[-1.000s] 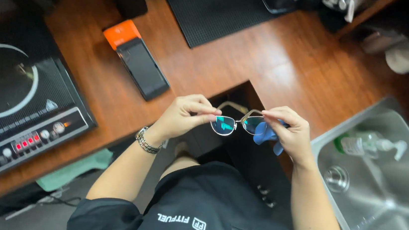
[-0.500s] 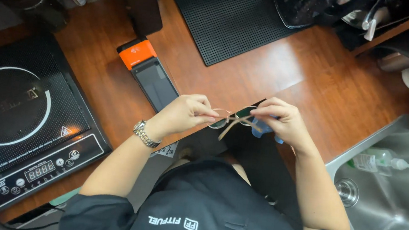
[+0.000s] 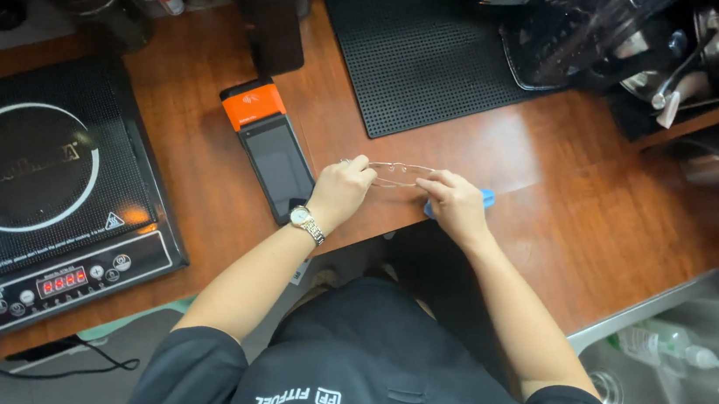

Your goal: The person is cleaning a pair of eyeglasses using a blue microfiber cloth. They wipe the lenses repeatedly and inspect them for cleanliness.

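Note:
Both my hands hold a pair of thin-framed glasses (image 3: 397,172) low over the wooden counter (image 3: 554,186). My left hand (image 3: 341,190), with a wristwatch, pinches the left end of the frame. My right hand (image 3: 458,204) grips the right end and also holds a blue cloth (image 3: 485,196) that shows under its fingers. The glasses look folded and lie flat, close to or touching the counter.
A black and orange handheld terminal (image 3: 270,145) lies left of my hands. An induction cooktop (image 3: 30,197) sits at far left. A black rubber mat (image 3: 431,51) lies behind. A steel sink (image 3: 685,383) with a spray bottle (image 3: 671,346) is at lower right.
My hands carried the glasses from in front of my body forward and down to the counter's edge. The view tilted forward, showing more of the counter.

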